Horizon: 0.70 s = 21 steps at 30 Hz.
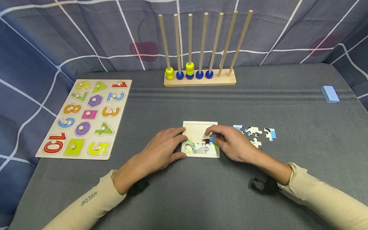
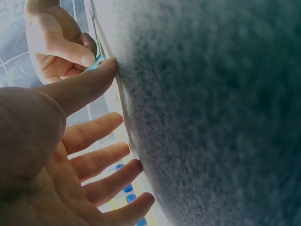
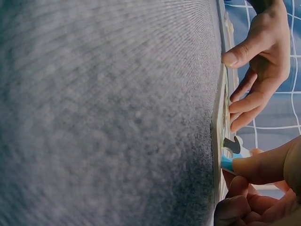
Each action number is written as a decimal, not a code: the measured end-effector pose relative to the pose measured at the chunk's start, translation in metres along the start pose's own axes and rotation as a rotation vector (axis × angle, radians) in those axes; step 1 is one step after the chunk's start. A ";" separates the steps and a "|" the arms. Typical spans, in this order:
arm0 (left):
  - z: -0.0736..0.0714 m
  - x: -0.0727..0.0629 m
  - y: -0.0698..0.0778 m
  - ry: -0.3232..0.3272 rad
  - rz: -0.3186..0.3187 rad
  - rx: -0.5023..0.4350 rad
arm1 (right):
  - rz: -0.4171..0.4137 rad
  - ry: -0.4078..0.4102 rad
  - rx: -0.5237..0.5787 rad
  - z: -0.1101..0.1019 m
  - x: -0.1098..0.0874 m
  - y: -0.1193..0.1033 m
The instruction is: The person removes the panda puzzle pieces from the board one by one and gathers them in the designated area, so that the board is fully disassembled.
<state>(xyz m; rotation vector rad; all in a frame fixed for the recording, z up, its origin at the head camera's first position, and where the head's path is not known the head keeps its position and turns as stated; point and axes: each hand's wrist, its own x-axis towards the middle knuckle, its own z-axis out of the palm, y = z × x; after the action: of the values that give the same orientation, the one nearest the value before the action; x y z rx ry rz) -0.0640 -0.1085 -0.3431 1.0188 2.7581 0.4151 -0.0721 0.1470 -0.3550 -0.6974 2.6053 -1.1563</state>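
Observation:
A small wooden jigsaw tray [image 1: 195,131] lies flat on the grey table, with several fitted pieces [image 1: 198,148] along its near side. My left hand [image 1: 161,147] rests its fingertips against the tray's left edge, fingers spread and fairly straight. Over the tray's right side, my right hand [image 1: 236,144] pinches a blue, white and black puzzle piece [image 1: 212,138] between thumb and fingers. The right wrist view shows that puzzle piece [image 3: 227,163] tilted up close to the tray's surface. Several loose puzzle pieces [image 1: 254,130] lie right of the tray, partly hidden behind the right hand.
A wooden number-and-shape board [image 1: 118,110] lies at the left. At the back stands a peg rack [image 1: 199,82] with yellow and blue beads on its upright rods. A light blue block [image 1: 330,94] sits at the far right. Grid-patterned cloth [image 1: 109,35] walls the table.

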 end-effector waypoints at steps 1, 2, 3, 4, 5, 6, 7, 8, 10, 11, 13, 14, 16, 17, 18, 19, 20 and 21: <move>0.000 0.000 0.000 -0.004 -0.004 -0.002 | 0.000 0.000 0.002 0.000 0.000 0.000; 0.000 0.001 0.000 -0.007 -0.009 -0.004 | 0.001 0.000 0.002 0.000 0.000 0.000; -0.001 0.001 0.000 -0.011 -0.014 -0.004 | 0.002 0.001 0.002 0.000 0.000 0.000; -0.001 0.001 0.000 -0.013 -0.018 -0.003 | 0.003 0.002 0.001 0.000 0.000 0.000; -0.001 0.002 0.000 -0.015 -0.021 -0.001 | 0.005 0.005 0.000 0.000 0.000 0.000; -0.002 0.002 0.000 -0.016 -0.023 0.003 | 0.008 0.008 0.001 0.000 0.000 -0.001; -0.002 0.002 0.000 -0.016 -0.025 0.006 | 0.011 0.012 0.001 0.000 0.000 -0.001; -0.002 0.003 0.000 -0.017 -0.027 0.010 | 0.015 0.018 -0.001 0.000 0.000 -0.001; -0.002 0.003 0.000 -0.014 -0.026 0.015 | 0.024 0.034 -0.002 -0.001 -0.001 -0.001; -0.002 0.003 0.000 -0.013 -0.026 0.015 | 0.029 0.043 0.001 -0.001 -0.001 -0.001; -0.002 0.003 0.000 -0.011 -0.026 0.014 | 0.038 0.061 0.003 -0.001 -0.002 -0.001; -0.002 0.003 0.000 -0.015 -0.028 0.010 | 0.041 0.068 0.005 -0.002 -0.002 -0.001; -0.003 0.003 0.000 -0.026 -0.026 0.005 | 0.044 0.077 0.009 -0.002 -0.002 -0.001; -0.003 0.003 -0.001 -0.034 -0.020 0.004 | 0.044 0.078 0.005 -0.002 -0.002 -0.001; -0.003 0.003 -0.001 -0.042 -0.013 0.006 | 0.043 0.079 0.001 -0.002 -0.003 -0.001; -0.003 0.003 -0.001 -0.050 -0.004 0.007 | 0.043 0.079 -0.004 -0.001 -0.003 -0.001; -0.003 0.002 -0.001 -0.058 0.005 0.007 | 0.042 0.077 -0.006 -0.001 -0.003 -0.001; -0.003 0.002 -0.001 -0.061 0.015 0.011 | 0.041 0.076 -0.010 -0.001 -0.003 -0.001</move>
<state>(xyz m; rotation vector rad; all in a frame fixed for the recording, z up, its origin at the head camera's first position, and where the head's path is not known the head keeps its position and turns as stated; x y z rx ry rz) -0.0673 -0.1088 -0.3408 1.0382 2.7029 0.3651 -0.0698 0.1486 -0.3540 -0.6100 2.6758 -1.1813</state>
